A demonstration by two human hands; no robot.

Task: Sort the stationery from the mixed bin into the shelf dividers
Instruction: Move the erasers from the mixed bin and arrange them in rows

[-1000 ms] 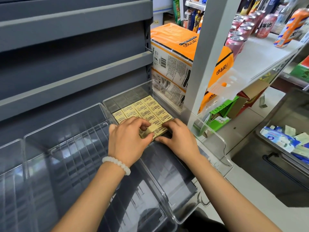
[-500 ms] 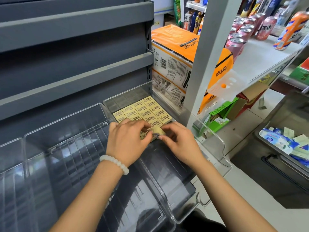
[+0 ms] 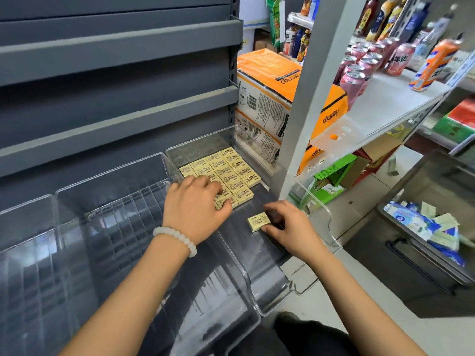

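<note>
A: Forearms both reach into the clear divider tray (image 3: 318,227) on the shelf. Right hand (image 3: 290,227) pinches one loose yellow eraser (image 3: 259,222) between thumb and fingertips, the eraser lying flat on the tray floor.

B: Orientation?

A: Long axis runs roughly across the tray, slightly skewed against the grid. It sits apart from the packed erasers (image 3: 226,173), which lie up and to the left of the pinch, toward the shelf back.

B: Left hand (image 3: 198,204)?

A: Palm down, resting on the near edge of the block, fingers curled over the front pieces; appears to steady them. Open slot, by my judgement, is at the front right corner of the block, nearest the right hand. Beyond, far right: mixed bin (image 3: 421,227), stock remaining.
</note>
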